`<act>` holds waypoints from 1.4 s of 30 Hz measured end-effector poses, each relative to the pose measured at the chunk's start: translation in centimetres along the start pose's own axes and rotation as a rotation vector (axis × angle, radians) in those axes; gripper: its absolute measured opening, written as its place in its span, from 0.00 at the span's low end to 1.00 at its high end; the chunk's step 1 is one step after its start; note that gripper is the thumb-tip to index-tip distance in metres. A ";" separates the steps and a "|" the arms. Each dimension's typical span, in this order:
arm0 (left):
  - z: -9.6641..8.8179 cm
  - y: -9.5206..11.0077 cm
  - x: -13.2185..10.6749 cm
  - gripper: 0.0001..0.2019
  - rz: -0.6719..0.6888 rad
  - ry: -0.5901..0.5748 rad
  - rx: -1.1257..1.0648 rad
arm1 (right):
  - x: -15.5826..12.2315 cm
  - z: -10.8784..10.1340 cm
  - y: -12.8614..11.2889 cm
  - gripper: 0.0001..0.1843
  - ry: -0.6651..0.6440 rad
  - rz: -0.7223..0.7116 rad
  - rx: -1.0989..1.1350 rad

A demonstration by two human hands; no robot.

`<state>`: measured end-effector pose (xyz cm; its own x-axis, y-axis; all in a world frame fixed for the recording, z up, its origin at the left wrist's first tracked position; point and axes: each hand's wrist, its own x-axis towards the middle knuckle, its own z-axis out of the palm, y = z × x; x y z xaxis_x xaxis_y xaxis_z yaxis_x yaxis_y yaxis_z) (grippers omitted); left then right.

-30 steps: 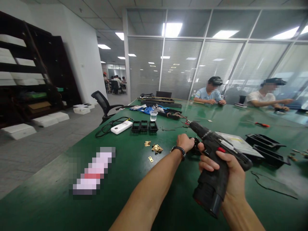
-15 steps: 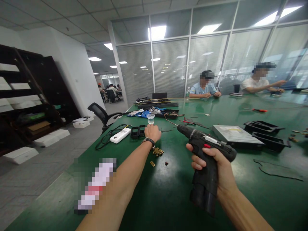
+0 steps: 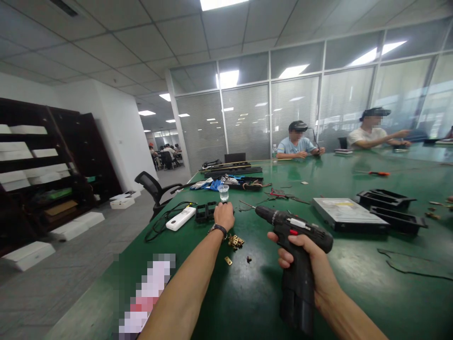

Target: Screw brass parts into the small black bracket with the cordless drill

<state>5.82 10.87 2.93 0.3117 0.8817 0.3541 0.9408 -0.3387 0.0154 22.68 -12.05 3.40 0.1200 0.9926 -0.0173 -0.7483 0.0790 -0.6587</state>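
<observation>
My right hand (image 3: pixel 307 255) is wrapped round the grip of a black cordless drill (image 3: pixel 293 236), its bit pointing left over the green table (image 3: pixel 354 283). My left hand (image 3: pixel 224 215) is stretched forward with a watch on the wrist. It rests on a row of small black frames (image 3: pixel 202 213), just short of a clear plastic cup (image 3: pixel 223 192). Its fingers are curled down and hidden, so I cannot see what they hold. A small heap of brass hinges (image 3: pixel 235 242) and one loose hinge (image 3: pixel 228 260) lie just behind that wrist.
A white power strip (image 3: pixel 180 218) with black cable lies left of the frames. A flat grey drive (image 3: pixel 345 213) and black trays (image 3: pixel 389 203) sit to the right. Tools and blue gloves (image 3: pixel 214 184) lie further back. Two people sit at the far side. An office chair (image 3: pixel 152 186) stands left.
My left hand has moved away from the drill's nose, forward and left to the black frames. The drill has dropped lower and turned more level. My view has tilted up.
</observation>
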 end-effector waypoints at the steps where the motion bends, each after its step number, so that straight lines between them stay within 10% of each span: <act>1: -0.2 0.0 -0.2 0.11 -0.002 0.013 -0.014 | 0.1 -0.1 0.0 0.12 0.001 -0.001 0.000; 9: -2.4 -0.9 -2.2 0.17 -0.102 0.195 -0.396 | 0.5 -0.6 -0.1 0.12 -0.010 0.090 0.027; 16: -6.0 -2.3 -9.8 0.16 0.062 0.388 -0.495 | 0.9 -1.0 0.3 0.10 -0.066 0.098 0.004; 25: -7.0 -3.4 -18.5 0.17 0.122 0.158 -0.374 | 0.3 -0.7 0.5 0.13 -0.137 0.171 -0.090; 42: -5.3 -0.8 -19.6 0.09 0.278 0.196 -0.080 | 0.6 -1.1 0.8 0.16 -0.156 0.208 -0.120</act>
<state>-1.76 -7.83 0.92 0.5160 0.6747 0.5278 0.8074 -0.5889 -0.0367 22.86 -11.52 1.97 -0.1365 0.9893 -0.0518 -0.6627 -0.1301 -0.7375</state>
